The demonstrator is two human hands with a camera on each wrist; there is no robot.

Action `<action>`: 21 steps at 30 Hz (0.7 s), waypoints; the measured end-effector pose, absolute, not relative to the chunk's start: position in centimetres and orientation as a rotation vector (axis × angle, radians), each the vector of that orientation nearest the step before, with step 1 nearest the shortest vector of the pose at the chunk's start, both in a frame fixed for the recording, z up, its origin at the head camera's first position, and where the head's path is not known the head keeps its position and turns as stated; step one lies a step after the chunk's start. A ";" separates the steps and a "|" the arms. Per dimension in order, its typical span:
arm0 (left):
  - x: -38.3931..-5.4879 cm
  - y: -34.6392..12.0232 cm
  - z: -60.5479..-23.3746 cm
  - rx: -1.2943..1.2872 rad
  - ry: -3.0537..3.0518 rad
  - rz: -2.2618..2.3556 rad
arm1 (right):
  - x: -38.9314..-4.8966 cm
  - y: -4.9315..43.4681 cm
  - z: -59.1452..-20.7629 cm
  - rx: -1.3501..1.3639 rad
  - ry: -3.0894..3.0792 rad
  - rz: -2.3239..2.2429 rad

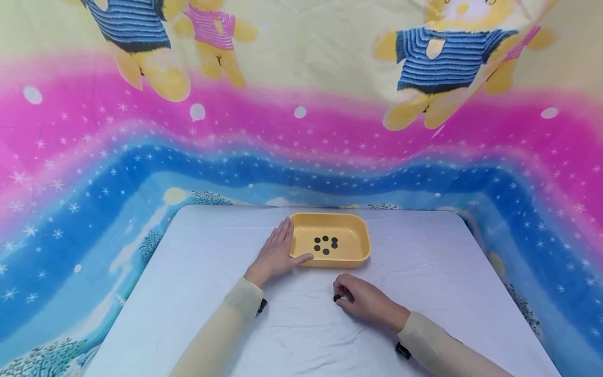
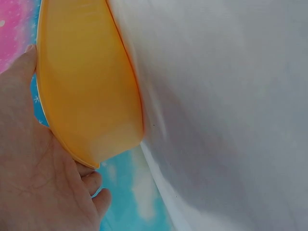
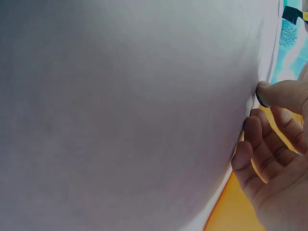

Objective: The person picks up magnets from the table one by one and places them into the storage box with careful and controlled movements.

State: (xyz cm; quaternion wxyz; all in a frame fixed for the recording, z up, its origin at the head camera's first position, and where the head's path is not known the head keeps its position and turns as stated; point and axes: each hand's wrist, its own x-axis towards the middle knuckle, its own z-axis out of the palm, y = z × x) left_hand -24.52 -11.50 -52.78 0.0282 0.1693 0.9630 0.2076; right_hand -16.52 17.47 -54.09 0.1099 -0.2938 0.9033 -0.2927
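A yellow rectangular tray (image 1: 346, 263) sits near the far edge of the white-covered table, with several small black discs (image 1: 326, 251) lying flat on its floor. My left hand (image 1: 278, 252) rests against its left end, fingers straight along the side and thumb across the front rim. The left wrist view shows the tray's outer wall (image 2: 91, 82) beside that palm. In front of the tray, low over the cloth, my right hand (image 1: 365, 299) pinches a small black disc (image 1: 336, 298) between thumb and fingers. That disc's edge (image 3: 262, 98) peeks out beside the thumb in the right wrist view.
White cloth (image 1: 301, 335) covers the table around both arms. A printed curtain (image 1: 301, 157) with bears and snowflakes hangs behind the table and along its sides. Small black devices (image 1: 402, 350) are strapped beneath both wrists.
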 end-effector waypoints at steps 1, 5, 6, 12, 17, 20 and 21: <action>-24.5 -11.5 -52.8 0.520 2.971 0.643 | -16.5 17.5 -54.1 -0.866 2.639 -0.870; -24.6 -11.5 -52.9 0.516 2.967 0.651 | -16.4 17.5 -54.2 -0.888 2.599 -0.893; -24.6 -11.5 -52.9 0.516 2.967 0.650 | -16.4 17.5 -54.2 -0.892 2.594 -0.891; -24.6 -11.5 -52.9 0.521 2.974 0.626 | -16.2 17.5 -54.1 -0.921 2.578 -0.881; -24.5 -11.5 -52.8 0.517 2.971 0.644 | -16.2 17.5 -53.4 -0.920 2.572 -0.894; -24.5 -11.5 -52.8 0.518 2.976 0.631 | -16.4 17.4 -52.8 -0.915 2.582 -0.916; -24.5 -11.5 -52.8 0.521 2.979 0.626 | -16.5 17.4 -52.7 -0.920 2.587 -0.928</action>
